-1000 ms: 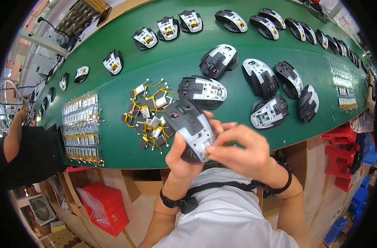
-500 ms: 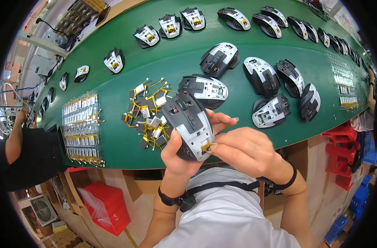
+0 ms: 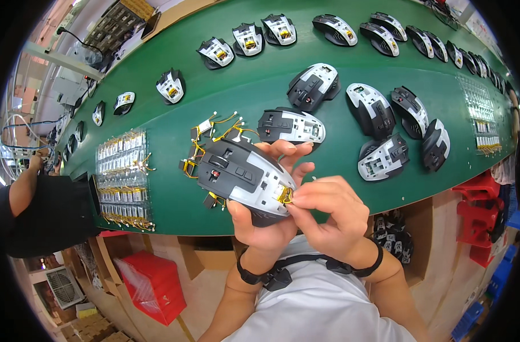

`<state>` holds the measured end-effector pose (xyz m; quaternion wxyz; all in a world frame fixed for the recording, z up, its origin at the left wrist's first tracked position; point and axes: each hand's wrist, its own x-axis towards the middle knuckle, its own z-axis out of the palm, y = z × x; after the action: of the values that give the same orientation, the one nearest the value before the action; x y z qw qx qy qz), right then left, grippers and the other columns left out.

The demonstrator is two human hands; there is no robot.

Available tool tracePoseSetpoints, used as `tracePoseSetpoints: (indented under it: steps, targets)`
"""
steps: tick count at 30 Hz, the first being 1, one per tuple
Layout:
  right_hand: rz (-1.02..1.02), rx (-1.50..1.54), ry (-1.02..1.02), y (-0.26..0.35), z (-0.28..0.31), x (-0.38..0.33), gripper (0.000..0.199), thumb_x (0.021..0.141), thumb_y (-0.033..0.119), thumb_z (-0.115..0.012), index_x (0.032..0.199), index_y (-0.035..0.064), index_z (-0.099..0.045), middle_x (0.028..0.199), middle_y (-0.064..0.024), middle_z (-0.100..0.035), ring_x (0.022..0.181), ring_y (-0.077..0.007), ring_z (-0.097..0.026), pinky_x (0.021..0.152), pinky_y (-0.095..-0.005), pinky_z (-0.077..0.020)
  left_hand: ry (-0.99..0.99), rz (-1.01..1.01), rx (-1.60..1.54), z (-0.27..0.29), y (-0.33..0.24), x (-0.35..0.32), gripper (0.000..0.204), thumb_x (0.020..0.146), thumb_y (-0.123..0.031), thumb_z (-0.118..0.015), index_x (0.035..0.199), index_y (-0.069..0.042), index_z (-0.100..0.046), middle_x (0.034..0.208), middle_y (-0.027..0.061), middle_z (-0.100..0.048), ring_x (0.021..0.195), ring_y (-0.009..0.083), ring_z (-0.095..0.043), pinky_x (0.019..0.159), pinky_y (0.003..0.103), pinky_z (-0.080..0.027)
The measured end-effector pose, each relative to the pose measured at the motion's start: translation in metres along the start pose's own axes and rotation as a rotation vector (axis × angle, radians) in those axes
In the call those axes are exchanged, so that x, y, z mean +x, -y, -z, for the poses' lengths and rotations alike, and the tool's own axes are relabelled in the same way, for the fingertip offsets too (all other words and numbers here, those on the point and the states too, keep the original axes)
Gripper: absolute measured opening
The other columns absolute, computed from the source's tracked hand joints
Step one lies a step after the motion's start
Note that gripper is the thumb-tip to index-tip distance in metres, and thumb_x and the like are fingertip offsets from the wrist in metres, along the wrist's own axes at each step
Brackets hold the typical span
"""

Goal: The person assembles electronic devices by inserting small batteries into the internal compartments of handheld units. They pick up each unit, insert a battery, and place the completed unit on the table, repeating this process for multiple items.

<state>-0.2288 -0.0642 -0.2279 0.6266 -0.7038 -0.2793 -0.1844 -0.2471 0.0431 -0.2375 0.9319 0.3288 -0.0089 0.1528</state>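
A grey and black computer mouse (image 3: 243,174) with an uncovered top lies tilted in my left hand (image 3: 265,231), its thumb and fingers gripping both sides. Its front points to the upper left. At the rear opening sits a small battery (image 3: 284,195) with a yellow end and thin wires. My right hand (image 3: 334,214) pinches the wires there between thumb and fingertips. Behind the held mouse lies a pile of loose batteries (image 3: 204,126), partly hidden by it. Another open-topped mouse (image 3: 294,126) rests just beyond my left fingers.
More mice (image 3: 371,111) stand on the green table (image 3: 237,94) to the right, and a row (image 3: 247,40) curves along the back. Clear trays of batteries lie left (image 3: 123,182) and far right (image 3: 477,105). A person in black (image 3: 49,214) is at the left. Below is a red bin (image 3: 152,288).
The held mouse has turned counterclockwise, its front now pointing further left, and covers more of the battery pile. My right fingers remain at its rear opening. The whole view has shifted slightly.
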Motion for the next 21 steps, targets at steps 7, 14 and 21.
tracePoseSetpoints:
  steps: [7,14,21]
  targets:
    - [0.178,-0.250,0.136,0.000,0.006,-0.006,0.036,0.064,0.004,-0.078,0.099,0.0080,-0.073,0.104,-0.0059,-0.064,0.089,-0.0246,-0.060,0.074,-0.0345,-0.0509,0.006,0.020,-0.145,0.001,-0.003,-0.001,0.082,0.085,-0.067,-0.055,0.139,-0.008,-0.038,0.130,0.0126,-0.048,0.128,0.0351,-0.045,0.103,0.046,-0.040]
    - [0.233,-0.280,0.164,-0.004,0.012,-0.008,0.033,0.062,0.002,-0.071,0.095,0.0068,-0.071,0.114,-0.0082,-0.060,0.096,-0.0283,-0.059,0.079,-0.0380,-0.0516,0.032,0.162,-0.263,0.004,-0.001,-0.004,0.081,0.086,-0.067,-0.052,0.135,-0.003,-0.043,0.127,0.0146,-0.049,0.126,0.0367,-0.046,0.104,0.046,-0.041]
    - [0.301,-0.397,0.212,-0.006,0.015,-0.002,0.030,0.063,0.006,-0.070,0.093,0.0091,-0.068,0.112,-0.0081,-0.060,0.096,-0.0279,-0.059,0.080,-0.0379,-0.0508,-0.010,0.190,-0.329,-0.001,-0.005,-0.001,0.075,0.091,-0.061,-0.049,0.132,0.001,-0.045,0.123,0.0166,-0.052,0.124,0.0379,-0.047,0.107,0.048,-0.036]
